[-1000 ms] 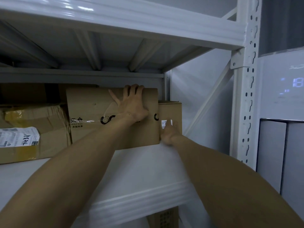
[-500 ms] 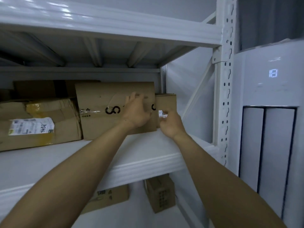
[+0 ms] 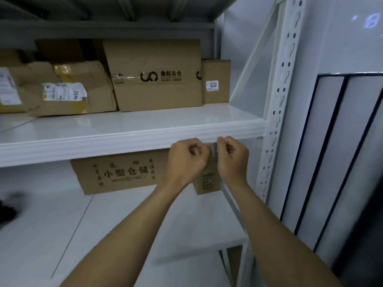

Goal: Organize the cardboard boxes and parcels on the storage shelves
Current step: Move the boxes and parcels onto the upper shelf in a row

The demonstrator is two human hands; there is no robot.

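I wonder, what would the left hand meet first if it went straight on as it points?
Likely the front edge of the white shelf, just above the left hand; depth is unclear.

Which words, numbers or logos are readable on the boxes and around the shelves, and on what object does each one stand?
"鑫航云仓", beside a looped logo: large cardboard box.
"6232", third digit uncertain: white sticker on the narrow box.
"小型仓储": lower-shelf box.
Too blurred: shipping label on the crumpled box; print on the small lower box; lit display.

Dim cool light, soft blur, wide-angle edge distortion
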